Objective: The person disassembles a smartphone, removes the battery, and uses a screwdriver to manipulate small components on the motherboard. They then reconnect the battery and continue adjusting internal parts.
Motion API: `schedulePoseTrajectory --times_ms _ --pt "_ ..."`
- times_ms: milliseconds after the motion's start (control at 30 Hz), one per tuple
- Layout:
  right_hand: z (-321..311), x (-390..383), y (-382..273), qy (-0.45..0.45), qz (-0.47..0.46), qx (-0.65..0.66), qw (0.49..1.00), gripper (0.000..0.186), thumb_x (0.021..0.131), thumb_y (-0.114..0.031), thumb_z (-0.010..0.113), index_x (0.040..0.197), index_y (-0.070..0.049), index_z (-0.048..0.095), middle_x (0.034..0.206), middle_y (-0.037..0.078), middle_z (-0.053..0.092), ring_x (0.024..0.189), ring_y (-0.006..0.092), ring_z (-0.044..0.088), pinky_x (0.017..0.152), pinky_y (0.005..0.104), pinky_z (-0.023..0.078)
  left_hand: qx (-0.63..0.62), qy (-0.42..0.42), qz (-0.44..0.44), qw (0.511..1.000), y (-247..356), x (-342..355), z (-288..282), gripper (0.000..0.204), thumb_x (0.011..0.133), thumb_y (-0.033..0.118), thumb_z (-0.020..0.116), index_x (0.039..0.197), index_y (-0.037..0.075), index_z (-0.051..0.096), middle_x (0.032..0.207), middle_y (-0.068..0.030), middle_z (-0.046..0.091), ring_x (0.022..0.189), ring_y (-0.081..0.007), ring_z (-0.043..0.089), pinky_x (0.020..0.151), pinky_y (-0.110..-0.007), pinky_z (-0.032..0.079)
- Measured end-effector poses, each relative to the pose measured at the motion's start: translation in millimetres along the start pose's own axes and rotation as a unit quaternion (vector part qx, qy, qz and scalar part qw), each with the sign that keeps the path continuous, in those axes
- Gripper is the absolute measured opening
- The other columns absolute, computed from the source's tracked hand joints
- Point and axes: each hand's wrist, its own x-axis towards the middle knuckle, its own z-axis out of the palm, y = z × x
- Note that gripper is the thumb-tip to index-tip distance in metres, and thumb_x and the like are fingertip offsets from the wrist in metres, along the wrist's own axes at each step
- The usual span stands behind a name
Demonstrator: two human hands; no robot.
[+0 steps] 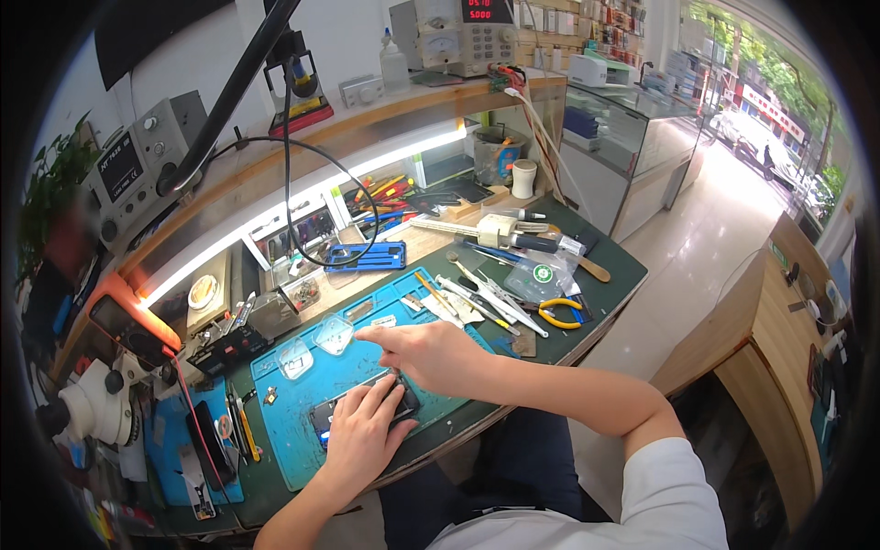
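Observation:
Over the blue work mat (pixel 293 440), my left hand (pixel 365 426) lies across a dark phone (pixel 323 417), fingers stretched and apart, thumb spread near its lower edge. The phone is partly hidden under that hand. My right hand (pixel 431 353) hovers just above, its thumb and index finger brought together and pointing left. Whatever the pinch holds, if anything, is too small to make out. Close to those fingertips sits a small clear tray (pixel 334 335) with tiny parts in it. A second clear tray (pixel 295 358) stands to its left.
Tweezers, brushes and yellow-handled pliers (pixel 559 313) crowd the bench's right side. A blue holder (pixel 367 257) lies behind the mat. A microscope (pixel 96 399) and orange multimeter (pixel 128 321) stand left. A black cable (pixel 289 183) loops over the bench. A wooden counter (pixel 733 367) is at right.

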Motion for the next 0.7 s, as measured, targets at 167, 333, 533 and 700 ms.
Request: schedulePoseTrajectory --times_ms 167,333,533,700 --pt "2.4 -2.0 -0.2 0.055 -0.026 0.066 0.996 0.064 0.097 -0.009 0.072 0.158 -0.015 0.051 0.1 0.012 0.08 0.081 0.0291 0.079 0.066 0.0405 0.062 0.009 0.0 0.001 1.0 -0.7 -1.9 0.6 0.053 0.088 0.028 0.084 0.131 -0.001 0.072 0.142 -0.0141 0.066 0.12 -0.0319 0.061 0.105 -0.047 0.05" --pt "2.2 -3.2 5.7 0.041 -0.012 0.027 0.999 0.067 0.099 -0.009 0.07 0.161 -0.017 0.047 0.094 0.012 0.079 0.08 0.0327 0.078 0.067 0.0423 0.062 0.019 0.006 0.006 1.0 0.5 0.9 2.6 0.054 0.088 0.028 0.084 0.131 -0.001 0.071 0.142 -0.0141 0.066 0.12 -0.0321 0.061 0.106 -0.047 0.05" --pt "-10.5 -12.9 9.8 0.09 0.097 -0.041 0.99 0.048 0.099 -0.019 0.07 0.144 -0.008 0.056 0.087 0.013 0.077 0.077 0.0343 0.077 0.063 0.0435 0.06 0.017 0.0 -0.004 1.0 1.1 -4.7 -2.4 0.053 0.088 0.028 0.084 0.131 -0.001 0.072 0.143 -0.0142 0.067 0.121 -0.0325 0.061 0.106 -0.047 0.049" --pt "-30.7 -43.8 74.3 0.078 0.127 -0.273 0.95 0.035 0.1 -0.03 0.071 0.129 -0.011 0.067 0.093 0.011 0.077 0.081 0.0311 0.077 0.069 0.0421 0.061 0.0 0.013 0.004 1.0 0.8 1.1 3.3 0.052 0.086 0.025 0.085 0.129 -0.001 0.072 0.144 -0.0138 0.067 0.12 -0.0342 0.062 0.105 -0.047 0.05"
